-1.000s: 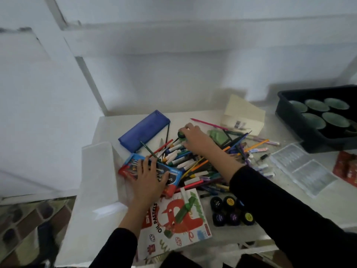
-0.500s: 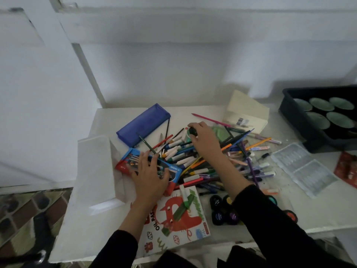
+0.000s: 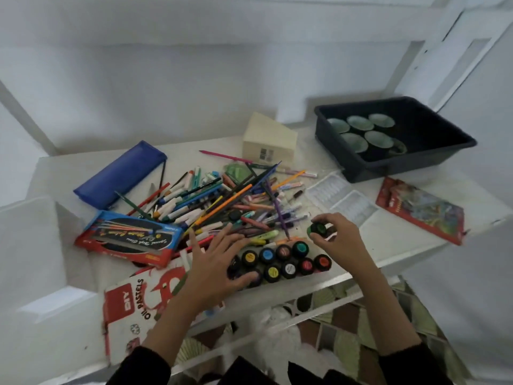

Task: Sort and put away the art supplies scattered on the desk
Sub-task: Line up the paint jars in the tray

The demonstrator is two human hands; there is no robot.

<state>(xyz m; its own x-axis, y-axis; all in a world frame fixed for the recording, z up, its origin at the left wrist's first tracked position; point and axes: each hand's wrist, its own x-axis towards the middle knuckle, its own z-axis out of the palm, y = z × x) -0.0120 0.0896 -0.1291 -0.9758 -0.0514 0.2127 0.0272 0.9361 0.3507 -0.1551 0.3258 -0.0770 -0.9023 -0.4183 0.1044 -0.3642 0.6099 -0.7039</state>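
While the row of paint pots (image 3: 283,262) is touched by the spread left hand (image 3: 215,262), a green pot (image 3: 318,228) is pinched in the right hand (image 3: 337,241) just beside that row, and is judged light, hard, slippery, best held round its sides.

Materials from my feed:
- The desk (image 3: 211,143) is white-painted, matt and a bit scuffed.
- Upper right, the dark bin (image 3: 402,168) is moulded plastic with a dull sheen on the rim.
- Behind the pile, the cream box (image 3: 266,143) is plain matt card.
- Upper left, the blue pencil case (image 3: 122,172) looks like soft plastic with a slight gloss; I can't rule out cloth.
- Right of centre, the clear trays (image 3: 341,201) are thin ribbed plastic, shiny.
- At left, the brush pack (image 3: 130,237) is glossy film over printed card.
- Bottom left, the oil pastels box (image 3: 130,307) is smooth printed card; same for the red pack (image 3: 419,209) at right.
- At centre, the pens and pencils (image 3: 222,201) have smooth plastic barrels and lacquered shafts.
- The paint pots (image 3: 280,262) and the green-lidded pot (image 3: 319,228) are dark plastic with paper-look labels.
- The sleeves (image 3: 410,368) are dark matt cloth.
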